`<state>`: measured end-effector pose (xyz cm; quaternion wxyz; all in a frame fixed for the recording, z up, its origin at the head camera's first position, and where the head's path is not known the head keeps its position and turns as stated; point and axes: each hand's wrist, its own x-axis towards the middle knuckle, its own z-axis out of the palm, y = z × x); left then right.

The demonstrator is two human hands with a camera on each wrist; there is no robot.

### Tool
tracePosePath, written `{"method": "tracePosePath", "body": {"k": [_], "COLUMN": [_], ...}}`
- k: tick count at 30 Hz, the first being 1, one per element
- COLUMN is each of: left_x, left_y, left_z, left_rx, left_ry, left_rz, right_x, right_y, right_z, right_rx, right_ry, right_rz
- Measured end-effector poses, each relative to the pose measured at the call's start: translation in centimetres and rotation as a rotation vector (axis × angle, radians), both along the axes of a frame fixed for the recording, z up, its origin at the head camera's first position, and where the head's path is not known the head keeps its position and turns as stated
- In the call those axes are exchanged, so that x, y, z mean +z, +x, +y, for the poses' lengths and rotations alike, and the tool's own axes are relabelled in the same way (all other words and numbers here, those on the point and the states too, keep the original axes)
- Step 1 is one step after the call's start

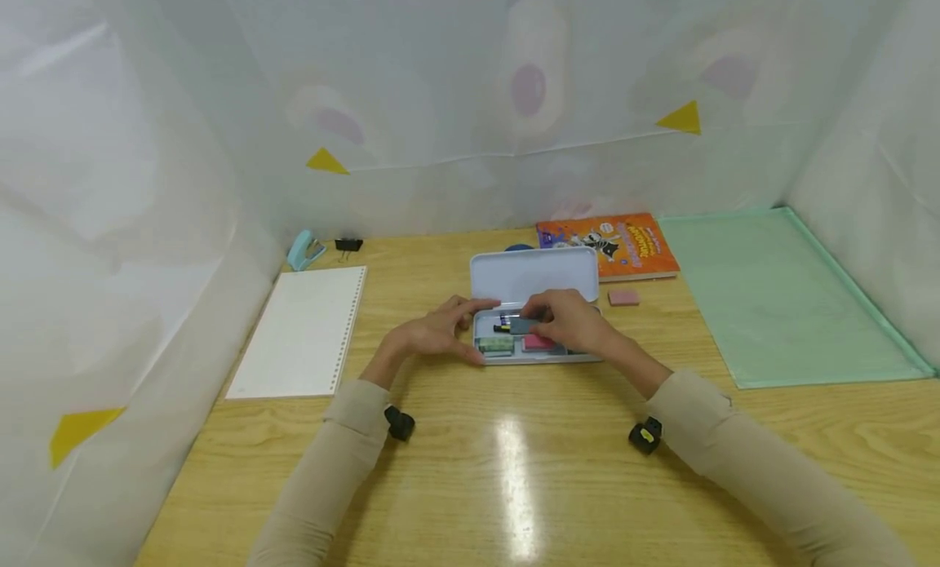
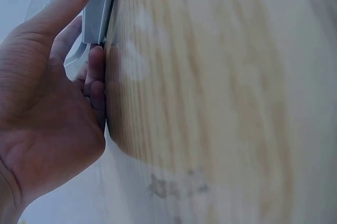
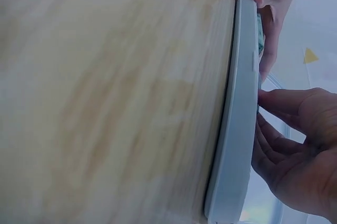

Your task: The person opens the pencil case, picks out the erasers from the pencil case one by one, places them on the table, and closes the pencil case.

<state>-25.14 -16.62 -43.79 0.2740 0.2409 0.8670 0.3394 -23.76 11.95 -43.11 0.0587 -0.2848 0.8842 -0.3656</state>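
Note:
A pale blue metal pencil case (image 1: 534,356) lies on the table with its lid (image 1: 534,275) raised at the back. My left hand (image 1: 435,330) holds its left end, thumb at the front corner and index finger along the back edge. Over the tray, my right hand (image 1: 575,318) pinches a dark grey piece (image 1: 523,326) with a black end; its exact kind cannot be made out. A green-patterned eraser (image 1: 495,346) and a pink block (image 1: 538,343) lie in the front of the tray. The right hand hides the case's right part.
Behind the case lies an orange book (image 1: 639,245), with a pink eraser (image 1: 623,298) before it. A green translucent mat (image 1: 786,298) lies at right. A spiral notebook (image 1: 301,330), light blue stapler (image 1: 304,250) and black binder clip (image 1: 348,245) are at left.

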Motion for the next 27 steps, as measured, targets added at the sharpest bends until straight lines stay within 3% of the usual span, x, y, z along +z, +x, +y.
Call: {"method": "tracePosePath", "body": {"k": [4, 11, 19, 23, 27], "left_x": [-0.1, 0.0, 0.0, 0.0, 0.0], "left_y": [0.0, 0.1, 0.1, 0.1, 0.2], "left_z": [0.0, 0.0, 0.1, 0.0, 0.0], "left_rx": [-0.006, 0.000, 0.008, 0.013, 0.017], "left_ry": [0.012, 0.018, 0.018, 0.021, 0.018], "left_rz": [-0.002, -0.006, -0.009, -0.008, -0.004], "right_x": [0.0, 0.6, 1.8, 1.7, 1.7], "right_y": [0.2, 0.2, -0.1, -0.1, -0.2], "right_z": [0.4, 2.7, 7.8, 10.6, 13.0], "right_rx": [-0.010, -0.093, -0.197, -0.258, -0.321], "right_ry": [-0.035, -0.106, -0.222, -0.252, -0.210], "right_rz": [0.002, -0.090, -0.252, -0.280, -0.269]}}
